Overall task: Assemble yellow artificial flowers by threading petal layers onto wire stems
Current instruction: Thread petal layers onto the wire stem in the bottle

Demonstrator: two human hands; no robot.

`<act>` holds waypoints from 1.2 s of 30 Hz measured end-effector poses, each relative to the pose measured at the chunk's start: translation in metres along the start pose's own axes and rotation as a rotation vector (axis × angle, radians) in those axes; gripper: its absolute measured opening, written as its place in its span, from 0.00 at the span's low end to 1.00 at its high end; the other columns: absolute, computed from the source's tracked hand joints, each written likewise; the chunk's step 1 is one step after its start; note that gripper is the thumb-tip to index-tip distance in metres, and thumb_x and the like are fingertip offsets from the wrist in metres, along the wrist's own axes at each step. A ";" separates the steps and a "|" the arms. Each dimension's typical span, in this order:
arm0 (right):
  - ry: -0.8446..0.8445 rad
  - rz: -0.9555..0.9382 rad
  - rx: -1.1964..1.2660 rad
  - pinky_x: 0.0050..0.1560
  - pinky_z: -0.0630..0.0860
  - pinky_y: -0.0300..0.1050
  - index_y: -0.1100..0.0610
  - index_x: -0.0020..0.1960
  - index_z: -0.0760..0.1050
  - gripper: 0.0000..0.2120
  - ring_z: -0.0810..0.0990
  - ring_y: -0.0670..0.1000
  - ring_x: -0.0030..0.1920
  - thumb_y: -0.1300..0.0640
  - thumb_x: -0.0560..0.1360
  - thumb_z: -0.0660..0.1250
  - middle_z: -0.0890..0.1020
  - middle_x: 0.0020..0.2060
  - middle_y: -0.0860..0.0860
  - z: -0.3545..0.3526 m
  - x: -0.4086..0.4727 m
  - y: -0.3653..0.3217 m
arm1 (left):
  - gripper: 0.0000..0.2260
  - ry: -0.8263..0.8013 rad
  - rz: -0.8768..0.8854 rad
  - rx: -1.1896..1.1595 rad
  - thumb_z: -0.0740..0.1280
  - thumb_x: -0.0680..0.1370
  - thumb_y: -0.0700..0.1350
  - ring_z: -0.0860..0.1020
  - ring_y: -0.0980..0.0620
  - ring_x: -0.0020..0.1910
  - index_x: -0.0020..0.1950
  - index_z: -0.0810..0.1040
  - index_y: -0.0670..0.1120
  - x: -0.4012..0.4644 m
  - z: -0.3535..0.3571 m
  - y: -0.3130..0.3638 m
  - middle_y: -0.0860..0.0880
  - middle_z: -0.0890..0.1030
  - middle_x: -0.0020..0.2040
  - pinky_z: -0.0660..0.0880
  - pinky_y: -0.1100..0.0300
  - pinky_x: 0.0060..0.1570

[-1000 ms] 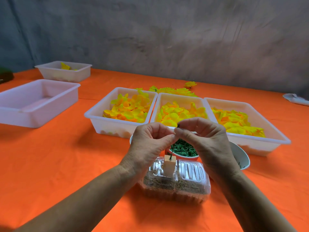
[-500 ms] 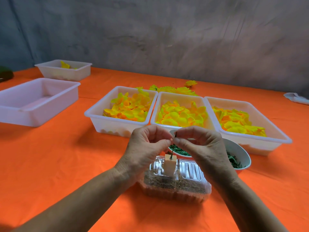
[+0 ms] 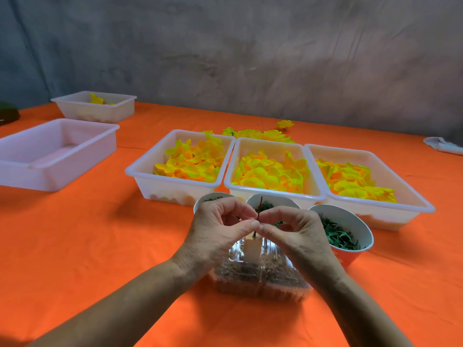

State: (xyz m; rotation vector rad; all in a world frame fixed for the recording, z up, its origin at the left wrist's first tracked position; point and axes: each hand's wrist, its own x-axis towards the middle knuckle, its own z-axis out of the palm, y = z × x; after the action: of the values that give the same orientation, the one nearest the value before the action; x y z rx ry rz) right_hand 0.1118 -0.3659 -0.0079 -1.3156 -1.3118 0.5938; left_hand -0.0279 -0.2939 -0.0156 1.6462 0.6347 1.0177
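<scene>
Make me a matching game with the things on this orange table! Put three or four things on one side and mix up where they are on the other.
Things
1. wire stem
2. three petal trays
3. empty tray
4. clear box

Places
A. far left of the table
B. under both hands
C. pinched between the left hand and right hand
D. in a row behind the bowls

Pairs: 1-C, 2-D, 3-A, 4-B
</scene>
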 end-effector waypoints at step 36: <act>0.006 -0.025 -0.115 0.36 0.74 0.33 0.52 0.32 0.83 0.07 0.80 0.45 0.37 0.63 0.63 0.77 0.83 0.35 0.52 -0.005 0.004 0.009 | 0.09 0.239 0.016 0.412 0.71 0.74 0.44 0.75 0.54 0.34 0.33 0.80 0.48 0.064 -0.049 -0.032 0.50 0.79 0.32 0.73 0.56 0.38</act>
State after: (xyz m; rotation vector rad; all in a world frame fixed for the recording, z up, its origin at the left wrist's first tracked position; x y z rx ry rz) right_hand 0.1206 -0.3618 -0.0132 -1.3917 -1.3722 0.5031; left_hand -0.0358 -0.2078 -0.0224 1.8973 1.0473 1.1609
